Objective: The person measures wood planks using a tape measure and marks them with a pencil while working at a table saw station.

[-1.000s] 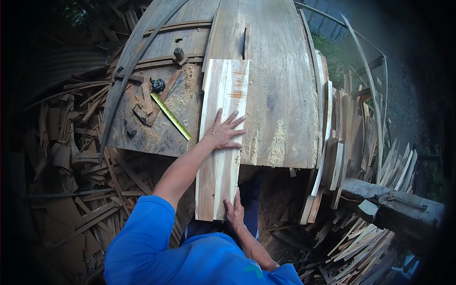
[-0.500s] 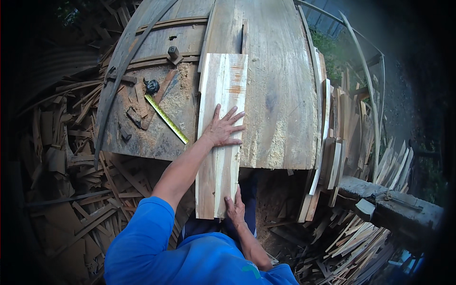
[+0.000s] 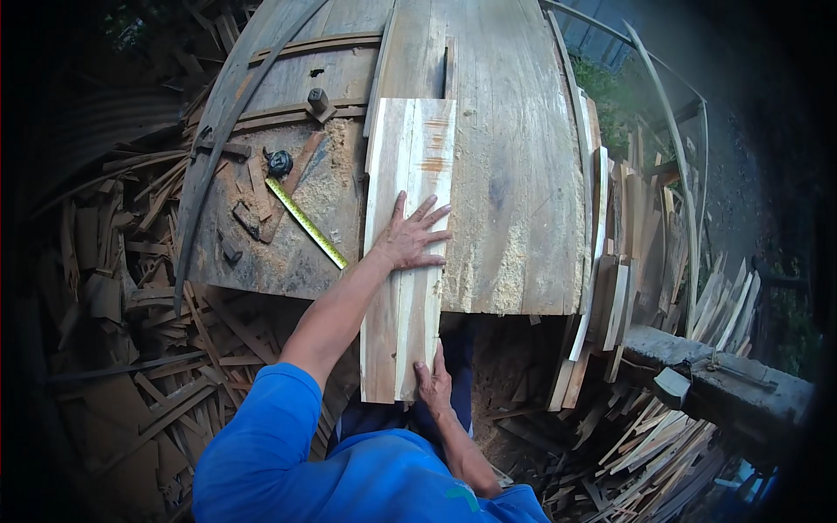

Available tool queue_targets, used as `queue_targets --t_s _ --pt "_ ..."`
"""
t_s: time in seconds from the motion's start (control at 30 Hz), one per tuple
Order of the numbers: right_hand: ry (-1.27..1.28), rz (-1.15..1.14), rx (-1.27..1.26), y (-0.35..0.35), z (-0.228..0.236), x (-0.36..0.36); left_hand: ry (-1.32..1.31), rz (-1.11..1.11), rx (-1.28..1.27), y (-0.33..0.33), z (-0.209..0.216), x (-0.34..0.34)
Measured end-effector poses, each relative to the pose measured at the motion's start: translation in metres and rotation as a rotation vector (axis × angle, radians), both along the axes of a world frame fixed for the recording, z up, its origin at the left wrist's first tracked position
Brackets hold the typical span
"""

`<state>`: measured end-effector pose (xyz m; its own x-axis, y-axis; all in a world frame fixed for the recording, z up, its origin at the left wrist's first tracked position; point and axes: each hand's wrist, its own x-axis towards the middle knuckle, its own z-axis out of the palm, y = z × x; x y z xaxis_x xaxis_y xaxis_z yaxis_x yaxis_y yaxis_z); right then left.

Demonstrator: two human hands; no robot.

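Note:
A long pale wooden plank [image 3: 408, 166] lies lengthwise on a weathered wooden workbench [image 3: 514, 174], its near end sticking out past the bench's front edge. My left hand [image 3: 411, 235] presses flat on the middle of the plank with fingers spread. My right hand [image 3: 433, 382] grips the plank's near end from below the bench edge. Both arms wear blue sleeves.
A yellow tape measure [image 3: 305, 222] lies extended on the bench's left part, with a small dark case [image 3: 279, 162], sawdust and wood scraps. Piles of offcuts [image 3: 131, 288] fill the ground at left; stacked slats [image 3: 610, 296] and sticks [image 3: 671, 436] stand at right.
The plank has slid a little farther away along the bench, with both hands staying on it.

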<state>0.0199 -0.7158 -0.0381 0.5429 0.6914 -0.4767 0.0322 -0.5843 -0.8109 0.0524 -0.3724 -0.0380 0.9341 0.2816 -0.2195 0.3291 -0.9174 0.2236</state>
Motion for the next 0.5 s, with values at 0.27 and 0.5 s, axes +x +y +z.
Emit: queue_targets --t_s 0.27,0.5 --pt "0.009 0.002 0.013 0.0033 -0.0006 0.0027 -0.008 0.004 -0.001 0.0031 -0.0004 0.0023" --pt "0.022 0.007 -0.018 0.0074 0.0039 0.0060 0.014 0.006 -0.021 0.0057 0.0036 0.0046"
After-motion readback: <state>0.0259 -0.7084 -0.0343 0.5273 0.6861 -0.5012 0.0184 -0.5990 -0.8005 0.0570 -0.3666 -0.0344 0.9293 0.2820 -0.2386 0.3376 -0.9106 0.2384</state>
